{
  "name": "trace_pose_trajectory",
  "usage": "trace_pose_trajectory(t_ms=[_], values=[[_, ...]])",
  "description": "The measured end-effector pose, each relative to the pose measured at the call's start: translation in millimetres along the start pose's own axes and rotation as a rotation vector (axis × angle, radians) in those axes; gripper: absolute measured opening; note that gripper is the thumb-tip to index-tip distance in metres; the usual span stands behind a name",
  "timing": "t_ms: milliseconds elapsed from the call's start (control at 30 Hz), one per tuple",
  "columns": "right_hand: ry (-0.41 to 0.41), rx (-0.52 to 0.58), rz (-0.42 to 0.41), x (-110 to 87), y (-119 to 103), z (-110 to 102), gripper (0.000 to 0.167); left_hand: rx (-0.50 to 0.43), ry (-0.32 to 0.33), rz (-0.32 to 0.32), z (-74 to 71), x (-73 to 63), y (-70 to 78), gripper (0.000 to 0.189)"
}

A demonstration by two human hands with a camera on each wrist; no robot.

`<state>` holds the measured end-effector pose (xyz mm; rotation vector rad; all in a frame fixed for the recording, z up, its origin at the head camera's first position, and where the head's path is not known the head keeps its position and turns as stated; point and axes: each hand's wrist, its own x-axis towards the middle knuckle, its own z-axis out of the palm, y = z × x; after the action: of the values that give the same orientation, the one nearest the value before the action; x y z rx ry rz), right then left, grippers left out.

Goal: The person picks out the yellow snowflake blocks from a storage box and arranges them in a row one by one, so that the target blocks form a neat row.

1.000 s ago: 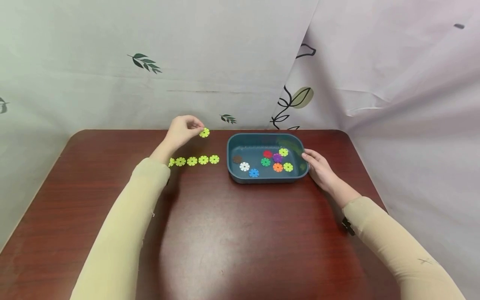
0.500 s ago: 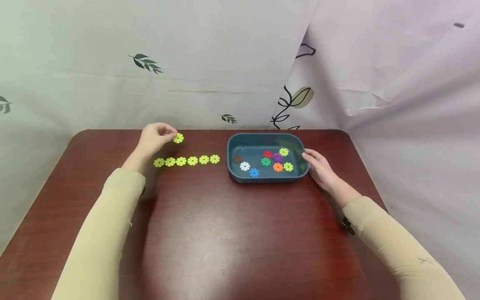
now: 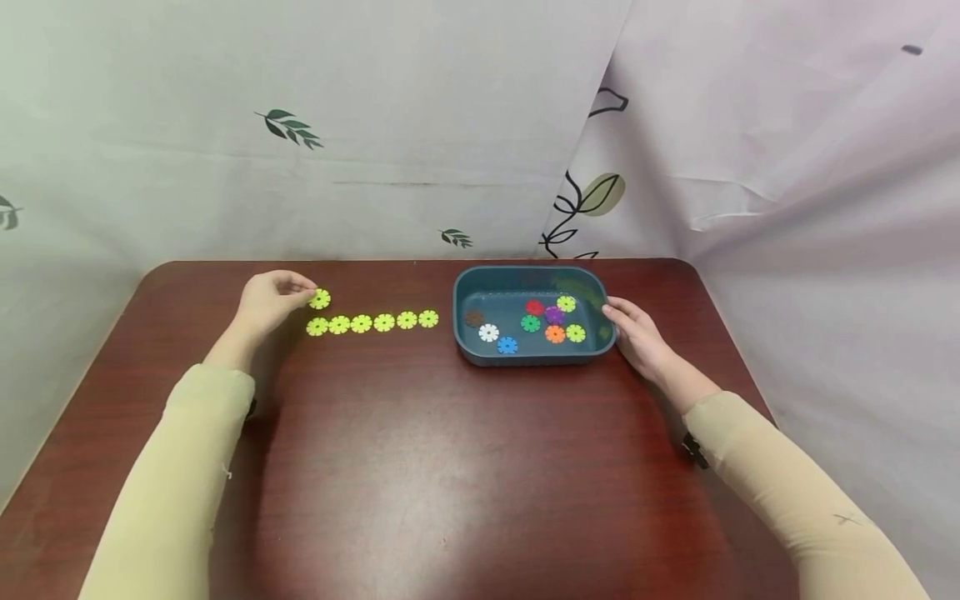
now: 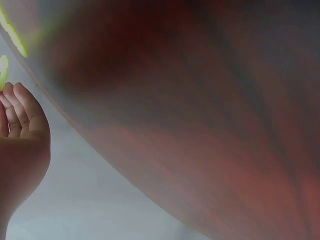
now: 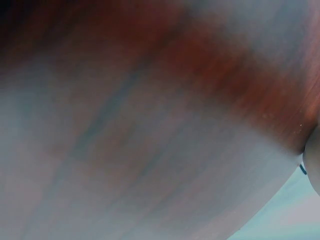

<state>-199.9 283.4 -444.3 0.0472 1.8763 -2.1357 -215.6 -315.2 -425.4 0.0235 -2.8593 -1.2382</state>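
My left hand point(image 3: 268, 305) pinches a yellow-green snowflake disc point(image 3: 320, 298) by its left edge, just behind the left end of a row of several matching discs point(image 3: 362, 323) on the table. In the left wrist view the fingers point(image 4: 30, 107) show at the left edge, with part of the held disc point(image 4: 3, 72) above them. My right hand point(image 3: 641, 337) grips the right end of a dark blue-green tray point(image 3: 536, 361), fingertips at the rim. Inside the tray lie loose discs, among them a white disc point(image 3: 489, 333), a blue disc point(image 3: 507, 345) and a red disc point(image 3: 534, 307).
The brown wooden table point(image 3: 450, 467) has rounded far corners. White cloth point(image 3: 390, 125) with leaf prints stands behind its far edge and along the sides. The tray sits right of the row, with a narrow gap between them.
My left hand has moved left with the held disc, then down toward the row's left end, uncovering the leftmost disc. My right hand and the tray stay in place.
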Motion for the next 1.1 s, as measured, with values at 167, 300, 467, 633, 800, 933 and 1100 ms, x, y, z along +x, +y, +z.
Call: trace_pose_trajectory(t_ms=[167,300,467,633,800,933,1100], values=[[0.003,0.002,0.0,0.2,1.3,-0.7,0.036,0.018,-0.009,-0.002,-8.5,-7.7,-14.6,0.03],[0.004,-0.002,0.002,0.1,1.9,-1.0,0.037,0.033,-0.035,-0.027,-14.3,-12.2,-21.3,0.032],[0.007,-0.003,0.007,-0.1,1.8,-1.3,0.035,0.084,-0.081,-0.038,-18.5,-15.0,-26.5,0.031],[0.005,-0.006,0.005,-0.4,0.4,0.0,0.033,0.147,-0.124,-0.031,-19.9,-15.0,-28.9,0.028],[0.006,-0.008,0.005,-0.3,-0.6,1.9,0.033,0.195,-0.15,-0.021,-22.7,-14.7,-28.8,0.028],[0.012,0.003,0.008,0.3,-0.6,2.4,0.032,0.213,-0.151,-0.011,-24.0,-14.8,-28.7,0.026],[0.018,0.0,0.009,0.7,-0.5,2.2,0.03,0.208,-0.144,0.008,-22.6,-15.8,-27.7,0.023]])
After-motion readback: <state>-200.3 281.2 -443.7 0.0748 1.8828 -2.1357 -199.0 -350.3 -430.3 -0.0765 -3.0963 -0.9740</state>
